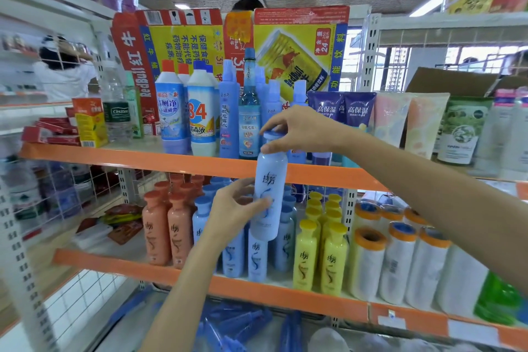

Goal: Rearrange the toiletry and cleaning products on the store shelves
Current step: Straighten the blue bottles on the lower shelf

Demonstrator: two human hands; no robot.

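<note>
Holding a pale blue bottle (270, 194) in mid-air, in front of the orange edge of the upper shelf (114, 156) and above the lower shelf (177, 271).

L→R:
- Orange-pink bottles (165, 231) at left of the lower shelf, same shape as the held one.
- Left hand (231, 210): fingers curled round the lower body of the blue bottle, thumb across the front near the label. It steadies and takes some weight.
- Row of matching blue bottles (233, 251) directly under the held one; prob. where it belongs, judging by colour.
- Right hand (294, 130): fingertips pinch the blue cap (273, 134) from above. Both hands clamped on the same bottle, one high, one low.
- Yellow bottles (320, 254) next, then clear film rolls (397, 266) w/ orange cores.

Handling, my read:
- Rigid plastic, smooth glossy skin, so prob. a bit slippery; not fragile.
- If full, moderately heavy. Can't tell fill level, body is opaque.
- Cap-only pinch is the weak point: a flip or screw cap could pop or turn.
- Best hold is mid-body wrap, below the shoulder, cap hand as guide only.
- Tall and narrow, neighbours packed touching, so set it down straight or the row could domino.
</note>
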